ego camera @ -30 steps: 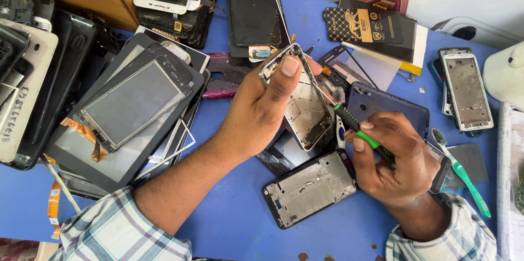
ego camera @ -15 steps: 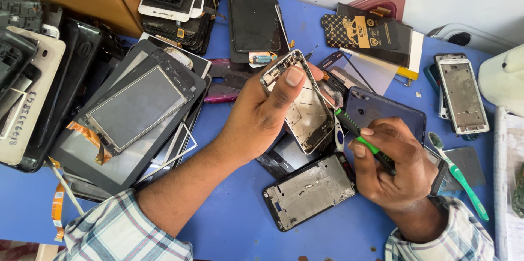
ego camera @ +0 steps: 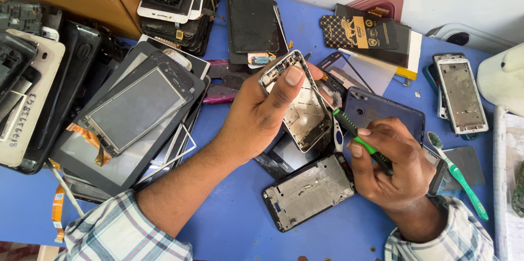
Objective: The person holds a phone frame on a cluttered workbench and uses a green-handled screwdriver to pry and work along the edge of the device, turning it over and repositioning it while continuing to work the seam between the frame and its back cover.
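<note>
Left hand (ego camera: 262,114) holds a bare silver metal phone frame (ego camera: 299,103) above the blue table (ego camera: 229,223) — its grip pinches the frame, thumb pressed on the upper long edge, fingers behind. The frame is tilted, its long axis running from upper left to lower right, its ribbed inner face toward the camera. Right hand (ego camera: 396,171) closes around a green-and-black screwdriver (ego camera: 363,141), whose tip points up and left toward the frame's lower right edge. Just below lies a second, grey phone frame (ego camera: 308,191), flat on the table. At upper left, a brown cardboard box (ego camera: 117,13) holds stacked dark phone screens (ego camera: 174,4). A green toothbrush (ego camera: 458,176) lies at right.
</note>
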`<state>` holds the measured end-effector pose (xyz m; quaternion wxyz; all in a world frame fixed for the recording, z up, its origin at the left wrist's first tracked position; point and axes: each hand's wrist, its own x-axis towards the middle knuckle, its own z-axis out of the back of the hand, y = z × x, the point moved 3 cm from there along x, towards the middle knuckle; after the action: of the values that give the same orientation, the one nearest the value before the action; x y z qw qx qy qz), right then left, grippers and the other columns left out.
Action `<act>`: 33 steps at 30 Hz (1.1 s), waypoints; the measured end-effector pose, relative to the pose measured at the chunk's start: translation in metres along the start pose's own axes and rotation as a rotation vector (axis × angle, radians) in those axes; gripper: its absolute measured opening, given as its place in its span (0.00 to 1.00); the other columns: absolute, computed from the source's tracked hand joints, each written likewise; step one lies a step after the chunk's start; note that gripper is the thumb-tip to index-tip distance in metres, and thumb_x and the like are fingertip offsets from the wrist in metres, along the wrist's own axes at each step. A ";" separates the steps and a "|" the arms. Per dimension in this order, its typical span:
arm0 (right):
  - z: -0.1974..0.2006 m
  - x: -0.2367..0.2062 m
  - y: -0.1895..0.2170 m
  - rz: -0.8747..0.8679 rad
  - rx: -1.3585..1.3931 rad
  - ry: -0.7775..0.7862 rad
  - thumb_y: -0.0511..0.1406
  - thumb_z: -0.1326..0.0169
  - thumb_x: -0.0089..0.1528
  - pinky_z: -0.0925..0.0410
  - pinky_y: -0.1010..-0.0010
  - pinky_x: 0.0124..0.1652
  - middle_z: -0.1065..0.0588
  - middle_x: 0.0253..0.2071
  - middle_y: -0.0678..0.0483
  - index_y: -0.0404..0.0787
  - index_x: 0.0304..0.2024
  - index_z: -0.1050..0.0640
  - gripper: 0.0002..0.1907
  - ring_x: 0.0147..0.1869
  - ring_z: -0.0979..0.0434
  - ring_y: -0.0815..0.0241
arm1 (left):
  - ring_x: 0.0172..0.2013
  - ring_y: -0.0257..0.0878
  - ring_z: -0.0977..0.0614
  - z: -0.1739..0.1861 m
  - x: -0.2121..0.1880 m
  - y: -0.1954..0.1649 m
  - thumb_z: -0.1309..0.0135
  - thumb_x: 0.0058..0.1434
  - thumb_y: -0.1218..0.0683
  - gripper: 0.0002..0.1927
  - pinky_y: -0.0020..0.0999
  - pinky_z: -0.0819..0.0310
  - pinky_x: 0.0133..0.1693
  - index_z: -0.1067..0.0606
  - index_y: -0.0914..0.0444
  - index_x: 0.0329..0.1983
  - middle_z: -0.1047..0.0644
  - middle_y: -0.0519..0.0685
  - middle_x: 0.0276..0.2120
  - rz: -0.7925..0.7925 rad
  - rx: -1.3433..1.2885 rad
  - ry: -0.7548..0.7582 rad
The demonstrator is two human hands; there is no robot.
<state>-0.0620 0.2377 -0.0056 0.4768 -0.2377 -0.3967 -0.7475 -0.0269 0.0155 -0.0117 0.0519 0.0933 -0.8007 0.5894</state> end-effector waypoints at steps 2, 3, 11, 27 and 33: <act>0.000 0.000 0.001 0.000 -0.017 0.005 0.26 0.40 0.66 0.28 0.69 0.34 0.25 0.29 0.44 0.31 0.49 0.29 0.13 0.33 0.21 0.53 | 0.45 0.33 0.17 0.000 0.000 -0.001 0.58 0.76 0.36 0.30 0.28 0.22 0.50 0.25 0.67 0.55 0.17 0.50 0.41 -0.008 0.013 -0.003; 0.000 0.000 0.001 0.000 -0.024 0.007 0.26 0.39 0.66 0.28 0.69 0.34 0.25 0.30 0.44 0.31 0.48 0.29 0.13 0.33 0.21 0.53 | 0.45 0.33 0.17 0.000 0.000 -0.001 0.58 0.76 0.36 0.30 0.28 0.22 0.50 0.25 0.66 0.55 0.17 0.50 0.41 -0.012 0.020 -0.004; 0.000 0.000 0.000 -0.008 -0.021 0.011 0.25 0.39 0.66 0.28 0.69 0.34 0.25 0.30 0.45 0.31 0.49 0.29 0.13 0.33 0.21 0.53 | 0.44 0.29 0.20 0.000 0.001 0.001 0.58 0.76 0.36 0.29 0.26 0.23 0.48 0.23 0.65 0.53 0.18 0.46 0.40 -0.023 0.043 -0.025; 0.001 -0.004 -0.001 -0.036 -0.047 -0.015 0.26 0.39 0.67 0.29 0.73 0.32 0.23 0.33 0.42 0.30 0.48 0.28 0.11 0.34 0.20 0.55 | 0.31 0.27 0.34 0.003 -0.001 0.003 0.57 0.74 0.34 0.29 0.24 0.38 0.34 0.20 0.62 0.50 0.31 0.40 0.29 0.058 0.198 -0.086; 0.002 -0.008 -0.004 -0.057 -0.044 -0.032 0.27 0.38 0.67 0.29 0.74 0.32 0.23 0.33 0.41 0.30 0.47 0.27 0.11 0.33 0.19 0.57 | 0.41 0.26 0.26 0.001 0.000 0.002 0.58 0.75 0.32 0.31 0.23 0.29 0.44 0.23 0.63 0.49 0.23 0.40 0.37 -0.057 0.149 -0.033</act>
<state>-0.0621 0.2439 -0.0115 0.4437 -0.2484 -0.3944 -0.7654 -0.0268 0.0147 -0.0140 0.0483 0.1293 -0.7524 0.6441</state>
